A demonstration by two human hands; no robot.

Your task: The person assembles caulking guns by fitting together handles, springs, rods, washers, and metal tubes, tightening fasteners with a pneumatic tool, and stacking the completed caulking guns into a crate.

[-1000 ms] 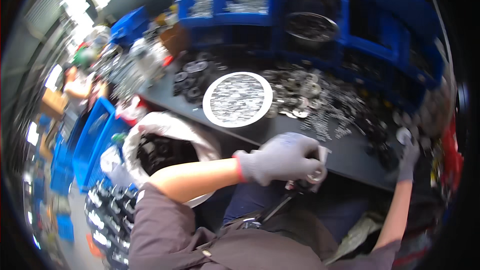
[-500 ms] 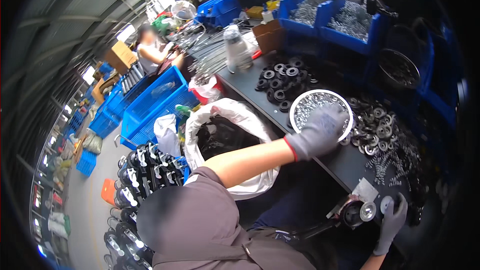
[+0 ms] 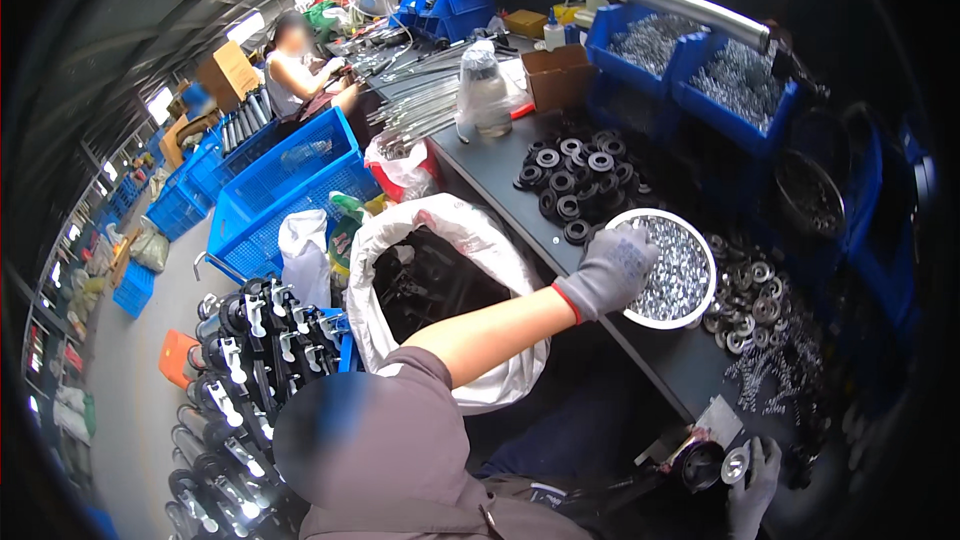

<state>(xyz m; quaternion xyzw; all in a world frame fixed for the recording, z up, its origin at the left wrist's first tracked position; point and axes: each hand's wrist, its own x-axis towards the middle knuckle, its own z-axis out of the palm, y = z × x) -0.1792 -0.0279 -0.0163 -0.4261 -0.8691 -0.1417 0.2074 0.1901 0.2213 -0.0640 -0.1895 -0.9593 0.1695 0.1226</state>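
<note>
My left hand [image 3: 618, 270], in a grey glove, is at the left rim of a white bowl [image 3: 710, 290] of small shiny metal pieces [image 3: 672, 275]. Its fingers are curled together, and whatever they grip is hidden. At the lower right my gloved right hand [image 3: 757, 488] has its thumb and fingers around a silver metal disc [image 3: 735, 465]. That disc sits right beside a round black part [image 3: 697, 466], perhaps touching it. A small pale plate [image 3: 720, 422] stands just behind the black part.
Black rings [image 3: 580, 175], metal rings [image 3: 750, 305] and small springs [image 3: 770, 375] lie heaped on the dark table [image 3: 510, 190]. Blue bins [image 3: 735, 85] stand behind. A white sack [image 3: 500, 340] of black parts is left of the table. Another person [image 3: 295, 75] sits at the far left.
My left hand has gone from over the bowl's middle to its left rim. My right hand has come in against the silver disc beside the black part. The whole view has shifted slightly.
</note>
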